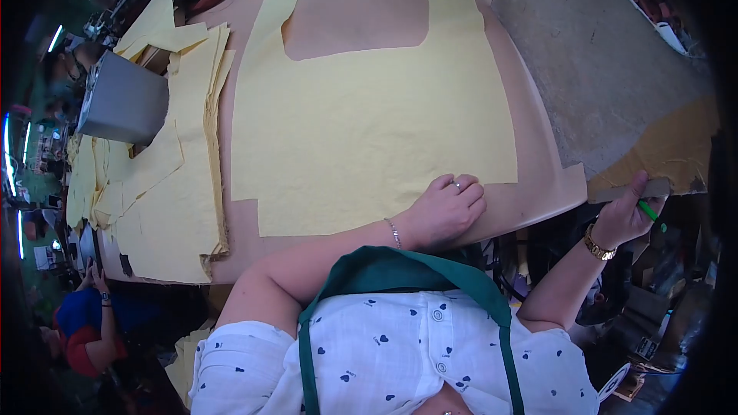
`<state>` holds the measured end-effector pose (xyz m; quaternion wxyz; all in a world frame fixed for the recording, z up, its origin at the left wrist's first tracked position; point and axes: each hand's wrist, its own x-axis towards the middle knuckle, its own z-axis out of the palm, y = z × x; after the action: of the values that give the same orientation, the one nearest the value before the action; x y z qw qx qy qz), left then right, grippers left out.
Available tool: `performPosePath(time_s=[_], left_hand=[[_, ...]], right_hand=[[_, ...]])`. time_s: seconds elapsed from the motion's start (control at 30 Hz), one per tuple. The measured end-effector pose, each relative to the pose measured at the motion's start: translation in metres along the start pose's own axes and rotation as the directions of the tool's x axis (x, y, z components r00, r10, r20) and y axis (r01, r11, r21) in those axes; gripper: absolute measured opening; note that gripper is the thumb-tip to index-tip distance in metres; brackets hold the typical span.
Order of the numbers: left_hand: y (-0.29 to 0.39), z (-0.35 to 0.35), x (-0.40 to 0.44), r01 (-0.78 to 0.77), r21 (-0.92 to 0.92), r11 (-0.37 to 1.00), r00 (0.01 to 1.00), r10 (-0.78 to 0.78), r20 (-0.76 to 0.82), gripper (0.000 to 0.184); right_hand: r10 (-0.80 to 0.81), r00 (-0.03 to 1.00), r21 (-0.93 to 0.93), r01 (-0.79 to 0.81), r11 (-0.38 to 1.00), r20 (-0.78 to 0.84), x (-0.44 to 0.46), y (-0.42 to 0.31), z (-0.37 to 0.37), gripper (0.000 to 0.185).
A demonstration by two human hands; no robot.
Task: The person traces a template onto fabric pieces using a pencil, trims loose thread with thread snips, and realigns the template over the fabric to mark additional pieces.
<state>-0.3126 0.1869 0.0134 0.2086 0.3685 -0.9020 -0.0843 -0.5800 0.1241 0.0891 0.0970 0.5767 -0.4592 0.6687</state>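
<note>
A yellow cloth panel [369,123] lies flat on the brown table, with a wide notch cut in its far edge. My left hand [446,211], wearing a ring and a bracelet, rests at the panel's near right corner with its fingers curled; what is under them is hidden. Off the table's right edge, my right hand [626,215] is closed around a green pen [648,210]. A small grey strip [655,188] shows just beyond its fingers; I cannot tell whether the hand holds it too.
Left of the panel stands a stack of yellow cloth pieces [173,207] with a grey metal block [123,100] on it. The brown tabletop [354,19] has a curved right edge. A grey surface [592,54] and brown cardboard [669,146] lie right. Another person [88,338] is at lower left.
</note>
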Motion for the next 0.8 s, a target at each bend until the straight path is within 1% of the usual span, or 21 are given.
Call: performPosePath(time_s=[0.07, 0.1, 0.17, 0.2, 0.27, 0.3, 0.4, 0.43, 0.5, 0.53, 0.63, 0.8], left_hand=[[-0.003, 0.015, 0.013, 0.042, -0.026, 0.999, 0.997, -0.044, -0.061, 0.018], [-0.002, 0.019, 0.020, 0.065, -0.041, 0.997, 0.993, -0.068, -0.092, 0.017], [0.005, 0.027, 0.037, 0.084, -0.165, 0.983, 0.995, -0.093, -0.048, 0.021], [0.008, 0.020, 0.045, 0.091, -0.225, 0.970, 0.995, -0.100, -0.027, 0.023], [0.018, 0.006, 0.042, 0.042, -0.226, 0.973, 0.994, -0.018, 0.104, 0.034], [0.024, -0.002, 0.036, 0.019, -0.232, 0.972, 0.985, 0.021, 0.172, 0.040], [0.029, -0.012, -0.002, 0.099, -0.200, 0.975, 0.956, -0.037, 0.293, 0.053], [0.029, -0.014, -0.015, 0.118, -0.123, 0.985, 0.945, -0.073, 0.318, 0.054], [0.027, -0.015, -0.033, 0.146, 0.040, 0.988, 0.923, -0.151, 0.355, 0.057], [0.025, -0.017, -0.036, 0.151, 0.039, 0.988, 0.922, -0.154, 0.354, 0.056], [0.022, -0.020, -0.039, 0.158, 0.042, 0.987, 0.924, -0.163, 0.347, 0.053], [0.010, -0.025, -0.042, 0.159, 0.040, 0.986, 0.921, -0.163, 0.353, 0.051]], right_hand=[[-0.048, 0.998, -0.034, 0.047, 0.998, -0.034, 0.005, -0.007, 0.004, 0.023], [-0.010, 0.999, -0.089, 0.006, 0.996, -0.051, 0.009, -0.009, 0.000, 0.023], [0.051, 0.995, -0.189, -0.067, 0.980, -0.089, 0.022, -0.011, -0.011, 0.023], [0.021, 0.995, -0.167, -0.037, 0.985, -0.093, 0.027, -0.013, -0.014, 0.023], [-0.034, 0.994, -0.128, 0.020, 0.992, -0.103, 0.035, -0.015, -0.021, 0.023], [0.009, 0.992, -0.079, -0.019, 0.997, -0.130, 0.038, -0.020, -0.025, 0.026], [0.006, 0.975, -0.188, -0.048, 0.981, -0.221, 0.045, -0.035, -0.032, 0.022], [0.021, 0.974, -0.196, -0.067, 0.978, -0.226, 0.045, -0.038, -0.035, 0.023], [0.052, 0.974, -0.119, -0.080, 0.990, -0.220, 0.042, -0.037, -0.041, 0.023], [0.063, 0.974, -0.076, -0.081, 0.994, -0.218, 0.042, -0.036, -0.043, 0.024], [0.053, 0.971, -0.047, -0.066, 0.997, -0.232, 0.038, -0.041, -0.044, 0.023], [0.103, 0.975, 0.002, -0.105, 0.994, -0.197, 0.034, -0.045, -0.062, 0.022]])
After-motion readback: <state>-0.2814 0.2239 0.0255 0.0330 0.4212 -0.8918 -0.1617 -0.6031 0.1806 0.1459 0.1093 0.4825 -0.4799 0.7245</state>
